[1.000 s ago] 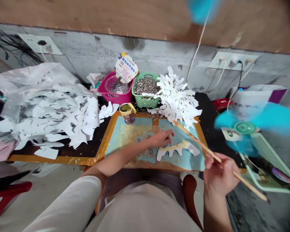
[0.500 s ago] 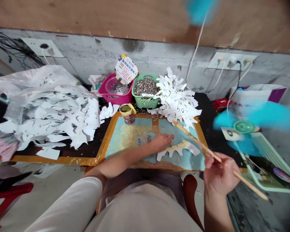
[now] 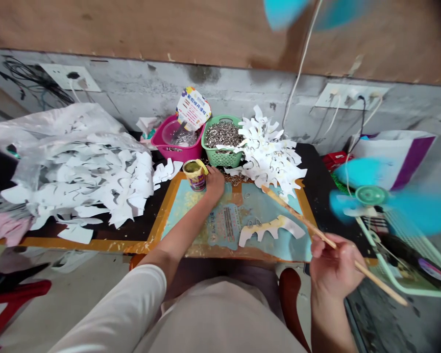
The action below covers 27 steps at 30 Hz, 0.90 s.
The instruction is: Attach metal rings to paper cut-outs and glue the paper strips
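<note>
My right hand grips a long wooden stick, its flattened tip pointing up and left over the blue mat. Beneath the stick lies a white cut-out strip with a scalloped edge, yellowish smears and metal rings on it. My left hand reaches to the right side of a small can with a yellow-crusted rim, close to loose metal rings. Its fingertips are hidden, so I cannot see whether it holds a ring or touches the can. A single ring lies on the mat.
Behind the can stand a pink basket and a green basket of metal rings. White cut-outs are heaped at right and in a big pile at left. A blue-bladed fan spins near my right hand, beside a pale green tray.
My left hand has moved from the scalloped strip up and left to beside the can. Rings now show on the strip where the hand was. My right hand and the stick stay put.
</note>
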Tool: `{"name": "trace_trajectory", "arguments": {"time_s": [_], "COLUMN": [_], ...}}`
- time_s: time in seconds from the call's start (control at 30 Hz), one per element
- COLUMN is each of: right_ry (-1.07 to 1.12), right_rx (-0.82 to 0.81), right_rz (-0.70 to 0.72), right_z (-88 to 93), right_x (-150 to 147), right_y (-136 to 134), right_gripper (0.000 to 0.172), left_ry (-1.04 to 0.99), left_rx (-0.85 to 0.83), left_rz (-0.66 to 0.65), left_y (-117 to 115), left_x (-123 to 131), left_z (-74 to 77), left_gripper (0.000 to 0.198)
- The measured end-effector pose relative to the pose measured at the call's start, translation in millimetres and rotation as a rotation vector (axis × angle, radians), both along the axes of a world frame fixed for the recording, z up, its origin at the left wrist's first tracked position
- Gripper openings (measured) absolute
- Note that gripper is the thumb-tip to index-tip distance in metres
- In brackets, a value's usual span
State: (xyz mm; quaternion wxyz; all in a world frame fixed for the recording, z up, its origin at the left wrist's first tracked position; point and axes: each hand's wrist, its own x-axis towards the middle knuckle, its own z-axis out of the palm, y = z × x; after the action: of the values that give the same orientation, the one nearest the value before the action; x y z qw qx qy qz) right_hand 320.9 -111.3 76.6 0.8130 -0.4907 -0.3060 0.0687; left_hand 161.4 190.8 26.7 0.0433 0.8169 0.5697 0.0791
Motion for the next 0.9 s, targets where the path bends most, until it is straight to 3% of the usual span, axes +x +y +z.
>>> {"name": "trace_trajectory", "arguments": {"time_s": [0.13, 0.37, 0.57, 0.73, 0.9], "right_ry": [-0.002, -0.01, 0.021, 0.02, 0.008], "right_rx": [0.004, 0.033, 0.001, -0.008, -0.003], "right_rz": [0.0, -0.027, 0.002, -0.007, 0.001], "right_z": [0.1, 0.5, -1.0, 0.9, 3.5], "right_x": [-0.4, 2.6, -3.9, -2.9, -0.8], "right_y": [0.0, 0.4, 3.4, -0.2, -1.9], "right_gripper": [0.026, 0.023, 0.025, 0.026, 0.026], "left_ry": [-0.032, -0.205, -0.485, -0.644, -0.678], "left_rx": [-0.035, -0.155, -0.36, -0.589, -0.795], "left_rz": [0.042, -0.035, -0.264, -0.438, -0.593], "left_y": [-2.3, -32.8, -61.6, -82.7, -98.8], "left_x": [5.1, -3.5, 9.8, 26.2, 37.3], "left_z": [-3.5, -0.6, 4.9, -4.3, -12.4], "left_gripper": [0.042, 0.03, 0.022, 0.02, 0.02]}}
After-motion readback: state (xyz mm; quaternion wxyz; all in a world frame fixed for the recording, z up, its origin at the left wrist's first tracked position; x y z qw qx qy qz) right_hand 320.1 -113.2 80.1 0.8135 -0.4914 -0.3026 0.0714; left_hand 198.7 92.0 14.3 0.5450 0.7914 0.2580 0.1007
